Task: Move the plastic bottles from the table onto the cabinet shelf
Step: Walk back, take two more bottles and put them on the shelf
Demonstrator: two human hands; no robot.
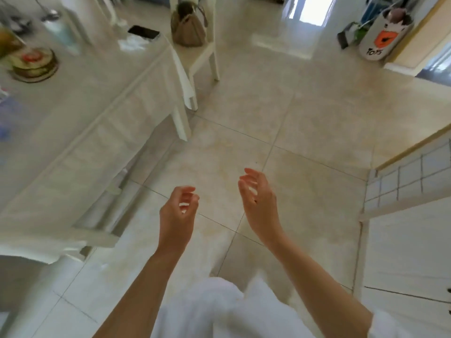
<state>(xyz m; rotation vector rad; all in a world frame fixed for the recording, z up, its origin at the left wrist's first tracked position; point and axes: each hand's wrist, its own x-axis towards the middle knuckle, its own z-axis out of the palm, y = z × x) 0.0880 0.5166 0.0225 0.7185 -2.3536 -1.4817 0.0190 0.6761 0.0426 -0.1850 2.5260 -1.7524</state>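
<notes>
Both of my hands hang over the tiled floor and hold nothing. My left hand [179,211] has its fingers loosely curled and apart. My right hand [258,198] is a little farther forward, fingers spread. The table [97,98], under a white cloth, stands to my left. A pale, blurred plastic bottle [59,32] stands near its far edge. A white cabinet [410,240] with a tiled top is at my right. Its shelf is out of view.
On the table lie a stack of patterned plates [34,63], a black phone [143,32] and blurred items at the left edge. A white chair [202,52] carries a tan handbag [188,25]. A white toy bin [383,37] stands far right.
</notes>
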